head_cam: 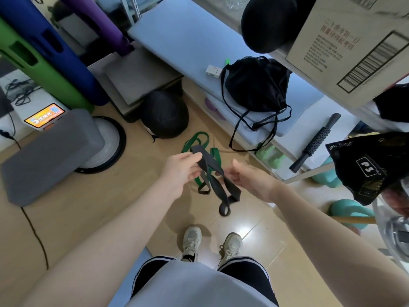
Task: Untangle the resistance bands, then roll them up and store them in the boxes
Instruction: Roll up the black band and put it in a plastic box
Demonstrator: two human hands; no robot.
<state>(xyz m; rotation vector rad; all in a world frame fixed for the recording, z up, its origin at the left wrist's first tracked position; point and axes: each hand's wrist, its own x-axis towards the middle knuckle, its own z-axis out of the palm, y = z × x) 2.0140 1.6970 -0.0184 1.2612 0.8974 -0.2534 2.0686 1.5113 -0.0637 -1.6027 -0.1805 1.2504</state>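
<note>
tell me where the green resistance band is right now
In the head view the green resistance band lies on the wooden floor at centre frame, beyond the black resistance band held in both hands, just right of the black dome-shaped ball.

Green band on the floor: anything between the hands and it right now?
Yes. Both the left hand and right hand are occupied with the black band, which hangs twisted directly above the green band and covers part of it. Nothing else lies on the green band on the floor.
</note>
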